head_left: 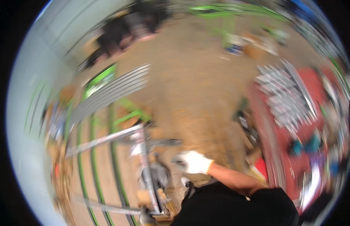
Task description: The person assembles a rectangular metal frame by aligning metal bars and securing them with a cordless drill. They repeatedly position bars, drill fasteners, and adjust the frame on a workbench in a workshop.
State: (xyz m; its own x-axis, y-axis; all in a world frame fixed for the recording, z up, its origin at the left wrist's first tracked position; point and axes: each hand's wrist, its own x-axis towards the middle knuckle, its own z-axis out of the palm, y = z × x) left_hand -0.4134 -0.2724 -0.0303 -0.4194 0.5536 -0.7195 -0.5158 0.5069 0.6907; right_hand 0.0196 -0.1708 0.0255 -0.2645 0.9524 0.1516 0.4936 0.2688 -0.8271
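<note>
The picture is smeared by motion. My right hand (194, 162), in a white glove with a yellowish cuff, hangs over the floor just right of a metal frame (146, 165). Its greyish fingertips point left, too blurred to show whether they hold anything. A greyish gloved shape with yellow at its lower edge, apparently my left hand (146, 216), is at the bottom, by the frame's near corner. Its fingers cannot be made out. The silvery frame lies on a work stand with green-and-dark slats (95, 150). A dark bar (165, 142) sticks out to the right past the frame.
Several grey metal profiles (118, 88) lie across the stand's far end. At right, a red-covered table (265, 124) carries a pile of silvery metal pieces (284, 96) and teal items (312, 143). Cardboard boxes (254, 49) and green-framed stands (216, 15) are farther back. My shoe (186, 181) shows below.
</note>
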